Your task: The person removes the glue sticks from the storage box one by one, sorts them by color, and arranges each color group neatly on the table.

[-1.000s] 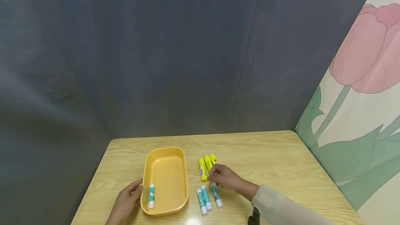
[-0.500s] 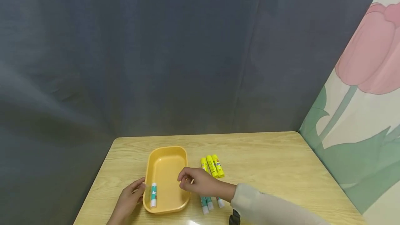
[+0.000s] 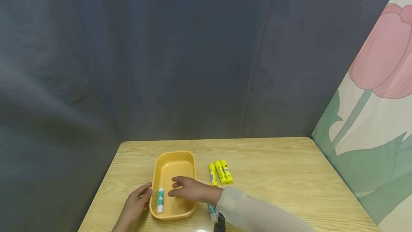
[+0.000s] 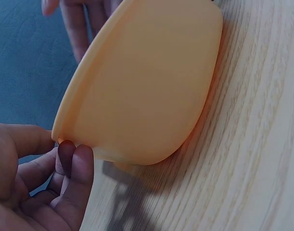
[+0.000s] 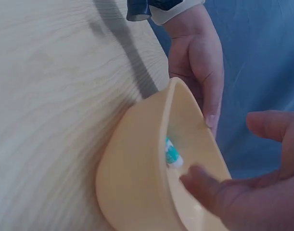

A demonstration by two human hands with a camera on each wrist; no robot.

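My left hand (image 3: 134, 203) pinches the left rim of a yellow-orange plastic tray (image 3: 177, 157), with thumb and fingertips at the rim in the left wrist view. Inside the tray, by its left wall, lies a teal glue stick with white ends (image 3: 160, 201). Over the tray's middle hovers my right hand (image 3: 188, 189), fingers apart, with nothing seen between them. The right wrist view shows its thumb and fingers spread above the tray opening (image 5: 132, 159). Right of the tray lie yellow glue sticks (image 3: 220, 172); nearer me, a teal glue stick (image 3: 212, 212) is partly hidden by the right arm.
The wooden table (image 3: 273, 167) extends well to the right of the glue sticks. A dark grey curtain (image 3: 193, 63) hangs behind it, and a tulip-patterned cloth (image 3: 370, 110) borders the right side. A dark wrist device (image 3: 220, 223) sits below the right sleeve.
My right hand has moved left from beside the glue sticks to above the tray, and its fingers have spread. The left hand keeps its place at the tray rim.
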